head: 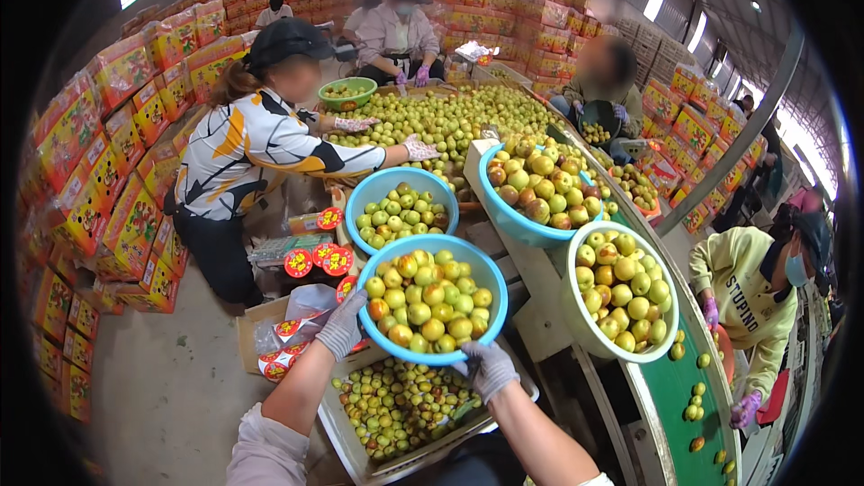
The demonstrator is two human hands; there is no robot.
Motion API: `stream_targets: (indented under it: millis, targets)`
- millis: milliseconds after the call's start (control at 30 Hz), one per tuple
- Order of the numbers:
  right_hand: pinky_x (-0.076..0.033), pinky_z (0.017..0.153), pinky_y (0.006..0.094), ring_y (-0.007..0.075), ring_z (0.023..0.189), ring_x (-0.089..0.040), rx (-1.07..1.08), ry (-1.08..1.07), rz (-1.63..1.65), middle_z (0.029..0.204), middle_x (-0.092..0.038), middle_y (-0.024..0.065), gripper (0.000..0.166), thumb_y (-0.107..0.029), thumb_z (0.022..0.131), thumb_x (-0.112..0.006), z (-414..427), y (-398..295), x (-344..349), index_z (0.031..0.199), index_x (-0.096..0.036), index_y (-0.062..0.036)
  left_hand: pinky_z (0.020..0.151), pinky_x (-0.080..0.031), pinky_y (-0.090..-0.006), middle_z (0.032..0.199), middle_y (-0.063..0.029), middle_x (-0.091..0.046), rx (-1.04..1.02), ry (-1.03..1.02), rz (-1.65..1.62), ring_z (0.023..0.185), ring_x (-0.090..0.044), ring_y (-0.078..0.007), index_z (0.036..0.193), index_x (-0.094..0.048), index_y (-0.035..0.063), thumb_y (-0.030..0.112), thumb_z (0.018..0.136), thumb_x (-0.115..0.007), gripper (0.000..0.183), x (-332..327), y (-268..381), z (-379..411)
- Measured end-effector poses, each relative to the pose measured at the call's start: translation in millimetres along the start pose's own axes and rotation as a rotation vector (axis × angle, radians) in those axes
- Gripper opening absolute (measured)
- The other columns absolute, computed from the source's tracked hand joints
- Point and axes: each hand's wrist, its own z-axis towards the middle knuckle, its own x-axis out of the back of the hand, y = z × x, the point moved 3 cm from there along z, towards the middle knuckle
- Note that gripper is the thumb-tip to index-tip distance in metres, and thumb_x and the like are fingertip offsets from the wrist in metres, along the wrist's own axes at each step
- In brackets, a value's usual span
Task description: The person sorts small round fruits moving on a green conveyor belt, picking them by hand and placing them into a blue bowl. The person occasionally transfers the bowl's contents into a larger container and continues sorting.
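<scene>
A light-blue plastic basin (413,356) heaped with green and reddish jujubes (432,297) is held in front of me. My left hand (342,325), in a grey knit glove, grips its left rim. At the lower right of the rim, my right hand (489,368) holds on in a matching glove. Beneath the basin stands a white plastic crate (337,433) with smaller jujubes (388,412) inside, partly hidden by the basin and my right forearm. Just beyond is a second blue basin (353,210) of jujubes.
Another blue basin (493,199) and a pale green basin (584,331), both full, stand beside a green conveyor belt (665,398). A co-worker (236,148) reaches over the fruit-covered sorting table (439,111). A carton (250,341) holds labels. Stacked boxes (135,216) line the left.
</scene>
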Motion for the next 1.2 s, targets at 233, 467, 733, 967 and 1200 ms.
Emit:
stream_targets:
  millis: [233,467,733,967,1200]
  targets:
    - [-0.056,0.088,0.0424,0.0228,0.101,-0.063,0.1,-0.12,0.075,0.106,-0.066,0.0093,0.024,-0.009,0.087,-0.07,36.9,0.2,-41.4,0.107,-0.059,-0.0039,0.09,-0.052,-0.0385,0.122,-0.0086,-0.06,-0.233,0.241,0.178,0.106,-0.06,-0.0217,0.14,-0.045,0.009,0.03,0.099,-0.052,0.047,42.9,3.2,54.7]
    - [-0.053,0.055,0.031,0.0193,0.059,-0.063,0.047,-0.095,-0.119,0.083,-0.066,0.0094,0.017,-0.018,0.093,-0.062,27.2,14.0,-16.5,0.094,-0.061,-0.0016,0.094,-0.046,-0.0578,0.136,-0.0096,-0.051,-0.059,0.215,0.088,0.121,-0.053,-0.03,0.142,-0.041,0.0197,0.036,0.098,-0.052,0.048,15.0,-0.4,51.8]
    - [-0.058,0.067,0.0274,0.0151,0.08,-0.069,0.057,-0.142,-0.205,0.1,-0.069,0.0089,0.021,-0.023,0.095,-0.063,-163.6,6.7,146.9,0.102,-0.064,-0.0027,0.072,-0.055,-0.0345,0.1,-0.0143,-0.064,0.211,0.085,0.42,0.085,-0.065,-0.0238,0.115,-0.054,0.0037,0.036,0.098,-0.049,0.037,-4.5,-81.4,-53.8]
    - [-0.054,0.07,0.0266,0.009,0.075,-0.065,0.559,0.573,-0.423,0.085,-0.071,0.0055,0.015,-0.017,0.09,-0.067,-334.9,-19.6,320.8,0.093,-0.069,-0.0023,0.071,-0.055,-0.0287,0.095,-0.0158,-0.067,0.358,-0.709,0.853,0.077,-0.066,-0.0178,0.105,-0.057,-0.0023,0.017,0.1,-0.049,0.022,-225.0,-198.8,-149.0]
    - [-0.049,0.084,0.0425,0.03,0.101,-0.058,0.837,1.607,-1.353,0.106,-0.061,0.0099,0.02,-0.016,0.083,-0.065,-433.5,-122.3,474.9,0.101,-0.059,-0.0106,0.079,-0.051,-0.0289,0.091,-0.012,-0.068,-0.074,-1.33,1.1,0.083,-0.064,-0.018,0.108,-0.063,-0.0026,0.012,0.094,-0.059,0.021,-452.5,-306.0,-226.6]
